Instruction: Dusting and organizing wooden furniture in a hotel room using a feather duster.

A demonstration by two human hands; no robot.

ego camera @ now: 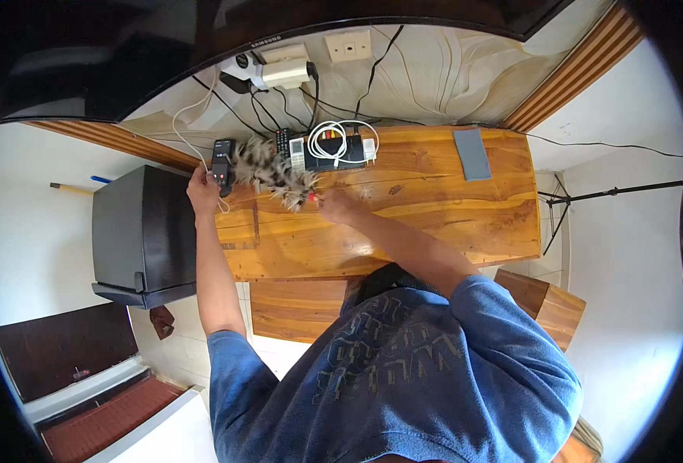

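My left hand (204,191) pinches a thin white cable (186,128) at the left end of the wooden table (422,214). Right beside its fingers lies a black handheld device (222,165). In my right hand (340,206) is the red-tipped handle of a feather duster (272,168). Its grey-brown feathers spread left over the tabletop, close to the black device. Behind the feathers are a black remote control (283,142) and a white remote control (297,153). A coiled white cable (325,144) with a white charger (369,149) rests on a flat black box (350,155).
A Samsung television (116,52) overhangs the table's back, above a white power adapter (286,73) with hanging black cords. A grey cloth (472,154) lies at the right. A black cabinet-like box (144,231) stands left, a black tripod (561,199) right, and a wooden bench (295,309) in front.
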